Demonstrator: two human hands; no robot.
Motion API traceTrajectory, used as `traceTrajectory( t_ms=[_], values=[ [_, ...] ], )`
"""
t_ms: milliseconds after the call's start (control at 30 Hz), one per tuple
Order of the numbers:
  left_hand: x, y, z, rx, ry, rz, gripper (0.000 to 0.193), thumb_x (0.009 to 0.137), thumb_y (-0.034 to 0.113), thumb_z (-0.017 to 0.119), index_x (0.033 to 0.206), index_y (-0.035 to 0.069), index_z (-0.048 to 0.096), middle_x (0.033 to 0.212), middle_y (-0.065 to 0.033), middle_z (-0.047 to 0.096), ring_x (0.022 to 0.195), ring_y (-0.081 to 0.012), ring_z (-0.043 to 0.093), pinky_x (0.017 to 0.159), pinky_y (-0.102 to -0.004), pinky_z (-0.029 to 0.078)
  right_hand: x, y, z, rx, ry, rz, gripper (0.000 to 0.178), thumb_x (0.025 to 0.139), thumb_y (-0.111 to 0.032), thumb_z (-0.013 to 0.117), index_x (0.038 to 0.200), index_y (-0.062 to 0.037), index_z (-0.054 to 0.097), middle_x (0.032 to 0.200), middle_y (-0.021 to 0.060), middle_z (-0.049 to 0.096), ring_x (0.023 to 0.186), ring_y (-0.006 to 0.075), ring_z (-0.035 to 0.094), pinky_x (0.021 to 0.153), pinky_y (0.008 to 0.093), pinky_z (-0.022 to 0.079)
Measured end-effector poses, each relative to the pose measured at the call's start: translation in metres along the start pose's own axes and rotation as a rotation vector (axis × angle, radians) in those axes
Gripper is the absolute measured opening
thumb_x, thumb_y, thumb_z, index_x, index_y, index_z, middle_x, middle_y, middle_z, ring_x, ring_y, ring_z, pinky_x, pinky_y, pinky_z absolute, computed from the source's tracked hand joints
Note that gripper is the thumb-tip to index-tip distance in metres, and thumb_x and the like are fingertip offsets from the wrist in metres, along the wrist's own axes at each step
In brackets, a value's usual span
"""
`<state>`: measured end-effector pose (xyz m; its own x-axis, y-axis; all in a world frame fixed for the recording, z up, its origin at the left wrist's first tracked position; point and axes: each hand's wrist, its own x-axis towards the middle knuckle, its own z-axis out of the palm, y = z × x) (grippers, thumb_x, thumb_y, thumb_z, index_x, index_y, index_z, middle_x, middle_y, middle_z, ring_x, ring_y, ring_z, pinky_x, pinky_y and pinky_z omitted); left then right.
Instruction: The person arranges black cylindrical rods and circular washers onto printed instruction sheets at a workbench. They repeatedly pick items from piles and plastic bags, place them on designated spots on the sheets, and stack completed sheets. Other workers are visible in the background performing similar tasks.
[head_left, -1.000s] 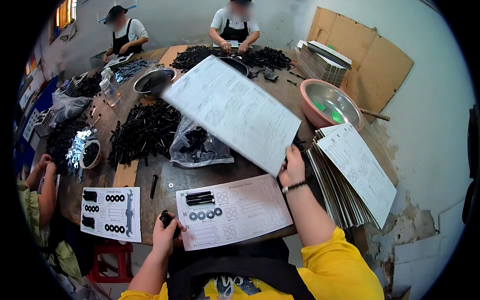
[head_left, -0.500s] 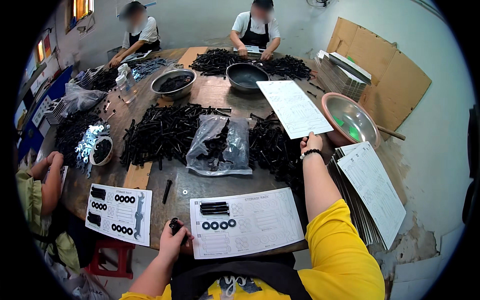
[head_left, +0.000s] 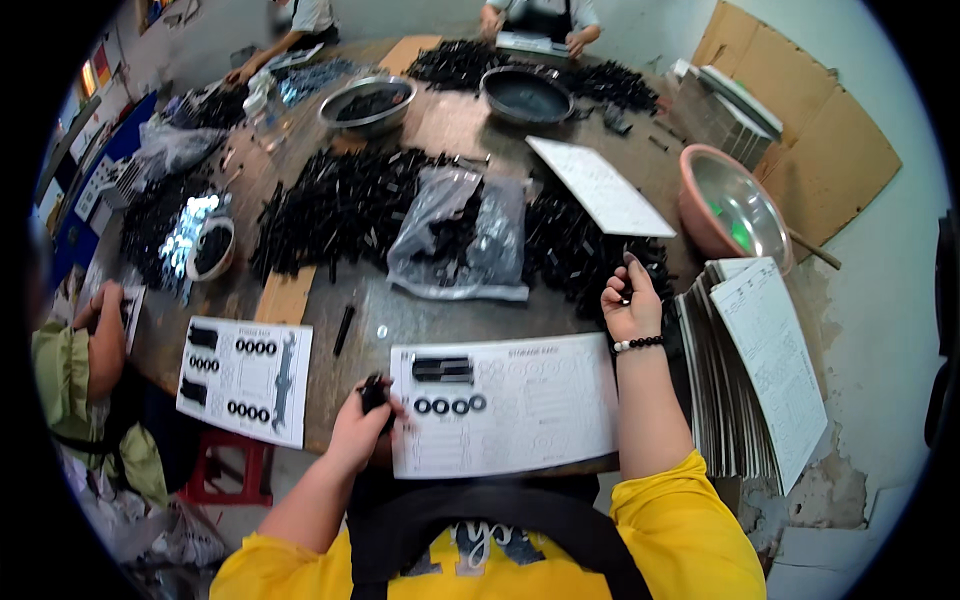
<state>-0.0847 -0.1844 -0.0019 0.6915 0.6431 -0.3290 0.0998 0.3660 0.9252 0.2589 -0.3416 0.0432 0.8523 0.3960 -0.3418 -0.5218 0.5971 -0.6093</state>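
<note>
My left hand (head_left: 360,428) is closed around a small bunch of black bolts (head_left: 373,393), beside the left edge of a printed white card (head_left: 560,440). On that card lie several black bolts (head_left: 442,370) in a stack and a row of black rings (head_left: 450,405). My right hand (head_left: 633,308), with a beaded bracelet at the wrist, is raised over a black pile, index finger up and the others loosely curled. I see nothing held in it. Just beyond its fingertips, a second white card (head_left: 602,188) rests tilted on the heap of black bolts (head_left: 555,235).
A clear plastic bag (head_left: 460,235) of black parts lies mid-table by another bolt heap (head_left: 345,205). At left is a filled card (head_left: 245,380) with a wrench. A card stack (head_left: 735,390) and pink-rimmed basin (head_left: 700,205) stand right. Other people work at the far and left sides.
My right hand has let go of the white card and drawn back from it; the card now rests over the bolts. My left hand still grips its bolts. The view has shifted.
</note>
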Motion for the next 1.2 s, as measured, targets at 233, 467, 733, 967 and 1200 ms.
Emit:
traceTrajectory(
  t_ms=[233,467,733,967,1200],
  values=[
    [-0.008,0.015,0.012,0.921,-0.23,0.366,0.035,0.074,-0.003,0.052,0.108,0.003,0.054,0.093,-0.0106,0.062,0.088,-0.0253,0.059,0.077,-0.033,0.046,-0.09,0.037,-0.032,-0.809,-0.499,0.168,0.02,0.09,-0.009,0.045,0.104,-0.0007,0.056,0.071,0.0009,0.049,0.058,0.0062,0.042,0.051,0.0182,0.034],
    [-0.014,-0.013,0.034,1.437,-0.262,0.912,0.039,0.061,0.008,0.06,0.1,0.008,0.059,0.087,-0.0049,0.061,0.077,-0.0219,0.059,0.064,-0.0325,0.049,-0.131,0.087,-0.052,-1.581,-0.861,-0.198,0.028,0.079,-0.022,0.061,0.103,-0.0077,0.061,0.089,0.0118,0.062,0.083,0.027,0.058,0.073,0.033,0.047],
    [-0.032,-0.005,0.023,1.483,-0.302,0.771,0.057,0.058,0.023,0.073,0.111,0.011,0.055,0.105,-0.0039,0.057,0.094,-0.021,0.055,0.077,-0.0346,0.042,-0.155,0.113,-0.058,-1.849,-0.957,-0.247,0.042,0.074,-0.03,0.067,0.109,-0.012,0.054,0.085,0.0107,0.059,0.08,0.029,0.058,0.068,0.0372,0.048],
    [-0.032,-0.019,0.012,1.283,-0.366,0.624,0.059,0.062,0.025,0.074,0.114,0.01,0.051,0.109,-0.0085,0.053,0.101,-0.0247,0.052,0.082,-0.0372,0.039,-0.171,0.119,-0.058,-1.723,-0.972,-0.39,0.035,0.072,-0.027,0.068,0.101,-0.0131,0.055,0.077,0.008,0.055,0.07,0.0268,0.058,0.06,0.0362,0.047],
    [-0.021,-0.03,0.01,1.257,-0.309,0.674,0.046,0.061,0.023,0.076,0.099,0.01,0.055,0.107,-0.0067,0.054,0.099,-0.0246,0.052,0.084,-0.0366,0.038,-0.168,0.133,-0.06,-1.7,-1.029,-0.571,0.028,0.071,-0.024,0.067,0.094,-0.0133,0.055,0.075,0.0073,0.054,0.068,0.0255,0.057,0.058,0.0361,0.047]
  ],
)
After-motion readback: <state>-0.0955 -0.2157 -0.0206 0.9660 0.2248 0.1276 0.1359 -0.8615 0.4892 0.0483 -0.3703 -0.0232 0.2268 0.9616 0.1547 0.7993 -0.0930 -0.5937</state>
